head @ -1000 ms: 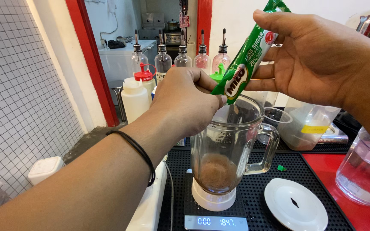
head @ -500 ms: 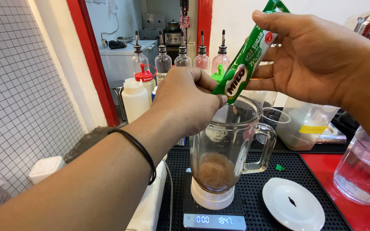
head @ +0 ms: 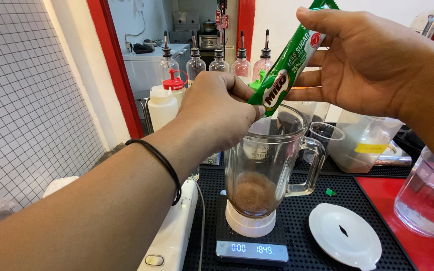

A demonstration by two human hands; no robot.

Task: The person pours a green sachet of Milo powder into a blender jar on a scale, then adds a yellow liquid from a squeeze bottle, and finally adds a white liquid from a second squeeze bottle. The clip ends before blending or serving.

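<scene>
Green sachet [head: 288, 70]: top gripped by right hand [head: 367, 65], lower end pinched by left hand [head: 217, 113], over blender jug [head: 269, 165] holding brown powder.

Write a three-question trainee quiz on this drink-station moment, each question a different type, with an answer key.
1. True or false: the white lid is on the blender jar.
2. The jar stands on: A) a digital scale B) a red tray C) a plate.
3. Fill in: both the left hand and right hand hold a green ____ tilted over the jar.

Key: 1. False, it lies on the black mat. 2. A. 3. sachet.
</scene>
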